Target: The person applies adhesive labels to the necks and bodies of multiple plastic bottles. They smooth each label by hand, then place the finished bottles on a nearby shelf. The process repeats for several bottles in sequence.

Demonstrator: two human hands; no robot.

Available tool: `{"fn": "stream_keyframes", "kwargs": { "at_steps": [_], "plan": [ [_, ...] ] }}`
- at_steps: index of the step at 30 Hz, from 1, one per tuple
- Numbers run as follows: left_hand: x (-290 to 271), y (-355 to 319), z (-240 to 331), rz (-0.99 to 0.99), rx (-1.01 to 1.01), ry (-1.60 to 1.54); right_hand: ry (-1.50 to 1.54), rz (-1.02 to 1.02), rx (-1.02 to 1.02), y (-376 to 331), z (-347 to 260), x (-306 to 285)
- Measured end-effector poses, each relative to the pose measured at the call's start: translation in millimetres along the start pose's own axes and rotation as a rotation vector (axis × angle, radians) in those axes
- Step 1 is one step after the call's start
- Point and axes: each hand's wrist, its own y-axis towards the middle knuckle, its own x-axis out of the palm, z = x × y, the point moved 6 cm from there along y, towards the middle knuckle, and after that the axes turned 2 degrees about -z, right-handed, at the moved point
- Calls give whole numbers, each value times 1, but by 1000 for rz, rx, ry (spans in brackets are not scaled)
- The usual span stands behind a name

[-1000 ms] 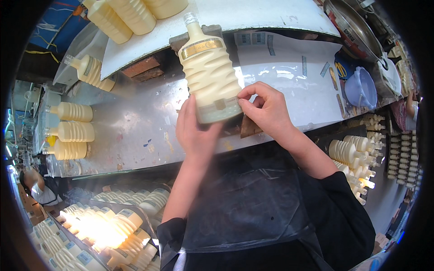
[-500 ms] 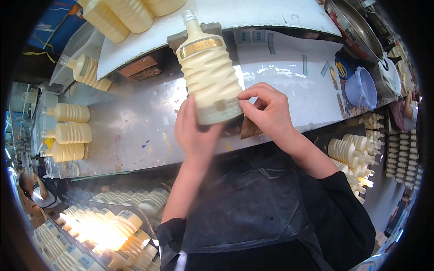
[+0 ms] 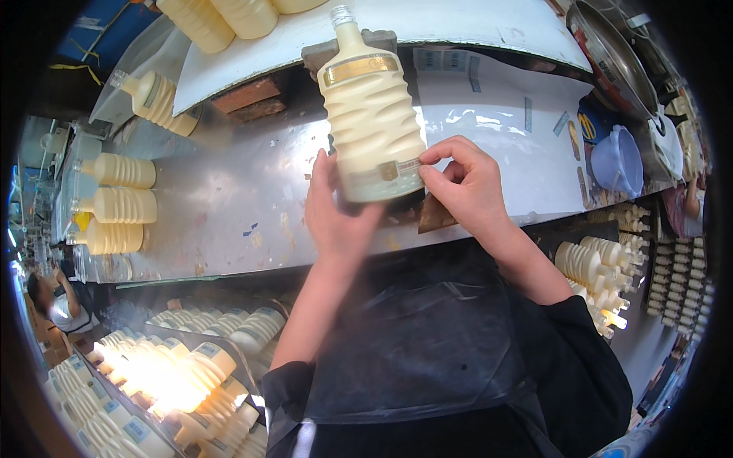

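A cream-coloured bottle with wavy ridges, a clear neck and a gold band leans back, its upper part against a grey block. Around its lower left side and base my left hand is cupped, slightly blurred, the thumb under the bottom edge. A narrow strip label with a darker square lies across the bottle's lower front. At the strip's right end, my right hand pinches with thumb and forefinger against the bottle's edge. Its other fingers are curled in.
Several similar bottles lie at the table's left edge; another bottle leans farther back. Label sheets and loose strips lie on white paper at right, near a blue bucket. Crates of bottles stand below left.
The view has shifted slightly, so the table and bottle sit differently in the picture. The strip's dark square shows more plainly now. My right hand still pinches at the bottle's right edge.
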Motion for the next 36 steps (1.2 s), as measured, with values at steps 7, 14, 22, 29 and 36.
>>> {"fn": "stream_keyframes", "kwargs": {
  "at_steps": [7, 14, 22, 29, 36],
  "plan": [
    [0, -2, -3, -37, -26, -78, 4, 5, 53, -4, 0, 1],
    [-2, -3, -4, -52, -38, -200, -4, 17, -11, -7, -4, 0],
    [-11, 11, 12, -1, 47, -18, -38, 28, -23, 3, 0, -2],
    [1, 43, 68, -158, 319, 296, -262, 44, -309, -1, -22, -3],
    [11, 44, 68, -163, 315, 304, -1, -118, -69, 5, -4, -6]
  ]
}}
